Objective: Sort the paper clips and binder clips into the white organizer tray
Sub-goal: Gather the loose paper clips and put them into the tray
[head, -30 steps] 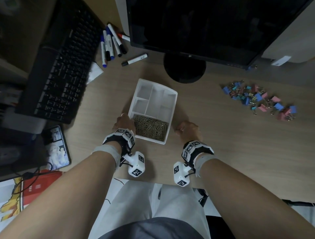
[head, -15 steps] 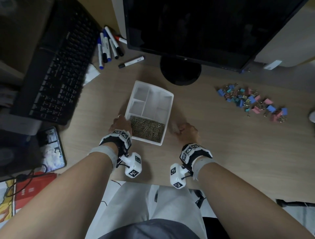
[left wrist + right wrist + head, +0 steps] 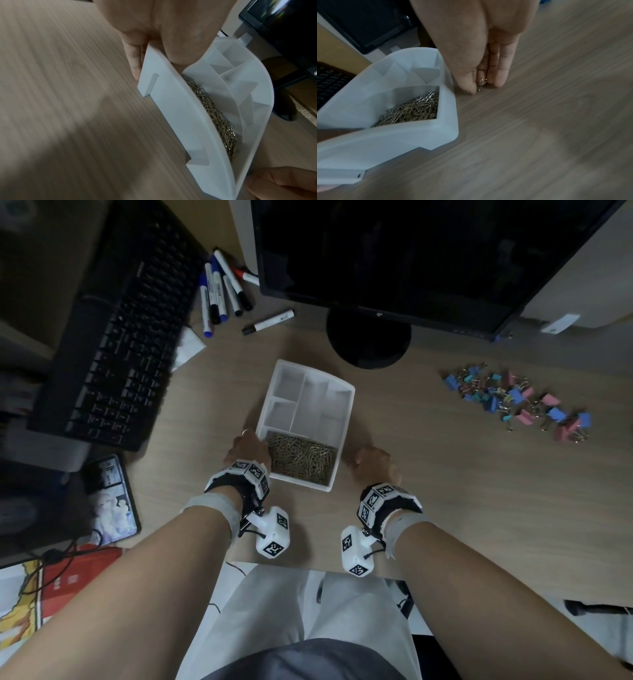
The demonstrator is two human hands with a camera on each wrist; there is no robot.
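The white organizer tray (image 3: pixel 346 405) stands on the desk in front of me, and its near compartment is full of metal paper clips (image 3: pixel 301 460). My left hand (image 3: pixel 248 445) grips the tray's near left corner (image 3: pixel 171 108), thumb inside the rim and fingers outside. Just right of the tray (image 3: pixel 402 135), my right hand (image 3: pixel 483 86) rests its fingertips on the desk and pinches a few loose paper clips (image 3: pixel 481 81). A heap of coloured binder clips (image 3: pixel 517 402) lies far to the right. The tray's other compartments hold nothing.
A monitor stand (image 3: pixel 368 344) sits right behind the tray, and a black keyboard (image 3: pixel 113 344) lies at the left. Several markers (image 3: pixel 222 289) lie at the back left. A phone (image 3: pixel 109 501) lies near the left desk edge. Bare desk separates the tray from the binder clips.
Both hands stay where they were at the tray. Only the head view has swayed a little.
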